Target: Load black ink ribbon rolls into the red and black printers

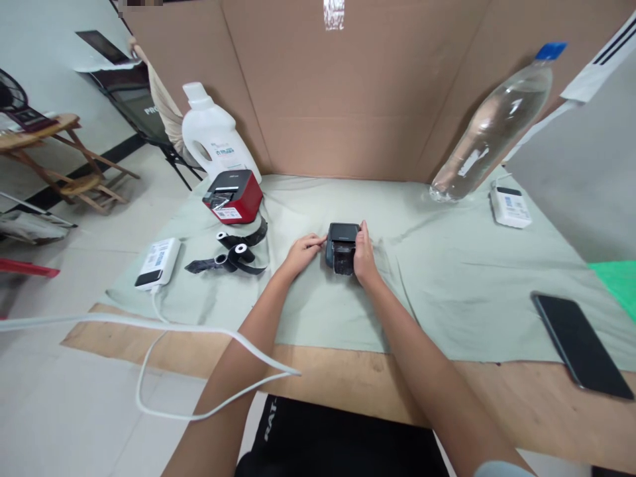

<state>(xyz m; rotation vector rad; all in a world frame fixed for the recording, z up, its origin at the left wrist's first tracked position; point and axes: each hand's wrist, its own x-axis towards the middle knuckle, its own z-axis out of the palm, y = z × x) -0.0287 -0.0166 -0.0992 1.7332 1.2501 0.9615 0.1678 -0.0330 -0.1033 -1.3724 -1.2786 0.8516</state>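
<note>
A small black box-shaped device point(344, 233), which looks like a mini label printer, stands on the pale green cloth point(447, 265). Clear shiny wrap or tape covers its front. On its left side, my left hand point(304, 254) touches it with an outstretched index fingertip; the hand holds nothing. My right hand point(365, 257) grips the device's right side, its fingers lying along that wall and its thumb mostly hidden. Left of my hands lie two black ribbon rolls point(242, 250) with white cores, their loose ends spread on the cloth. Behind them is a red and black box-shaped device point(247, 199).
A white jug point(213, 136) and a tilted clear bottle point(497, 132) stand before a cardboard panel point(348, 126). White power banks lie left point(159, 263) and right point(510, 204). A phone point(579, 341) rests front right. A white cable point(223, 331) crosses my left forearm.
</note>
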